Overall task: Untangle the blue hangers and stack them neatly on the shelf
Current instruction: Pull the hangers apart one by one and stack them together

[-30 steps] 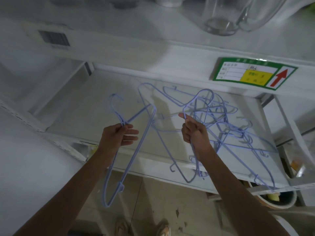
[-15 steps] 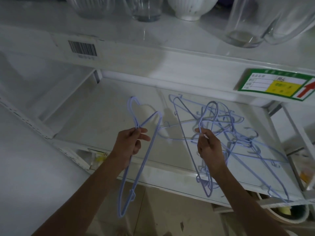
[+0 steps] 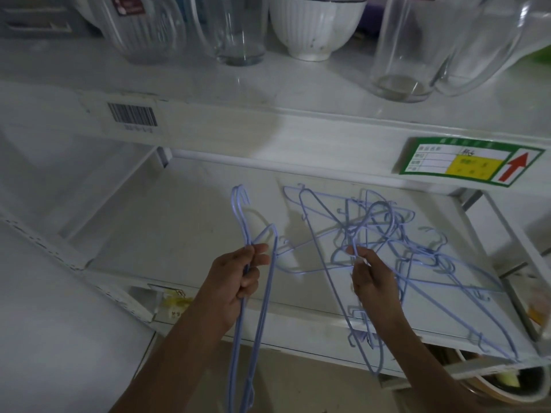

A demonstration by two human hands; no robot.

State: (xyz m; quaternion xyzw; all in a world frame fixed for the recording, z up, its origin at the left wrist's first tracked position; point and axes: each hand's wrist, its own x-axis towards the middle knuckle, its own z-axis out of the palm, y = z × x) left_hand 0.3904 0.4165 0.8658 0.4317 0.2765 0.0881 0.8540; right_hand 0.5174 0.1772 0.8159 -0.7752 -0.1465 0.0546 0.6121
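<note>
Before the white shelving: a person stands with both arms stretched toward the lower shelf [image 3: 185, 234]
Left hand: the left hand [image 3: 235, 281] is curled round the necks of the freed hangers [image 3: 262, 305], thumb and fingers pinching the wires just under the hooks; the hooks stand up above the fist, the long bodies hang down past the shelf's front edge
Right hand: the right hand [image 3: 372, 281] pinches a wire of the tangled hangers [image 3: 396, 248] between thumb and fingertips; part of that bunch droops over the front edge beneath the wrist
Tangle: a loose knot of blue wire lying on the right half of the lower shelf, hooks and shoulders crossed over one another; I cannot count them
Gap: the two bunches are near each other; whether a wire still joins them I cannot tell
Upper shelf: glass jars [image 3: 399, 55] and a white ribbed bowl [image 3: 313, 25] stand in a row
Shelf edge: a barcode sticker [image 3: 132, 116] on the left; a green price label [image 3: 468, 163] with a red arrow on the right
</note>
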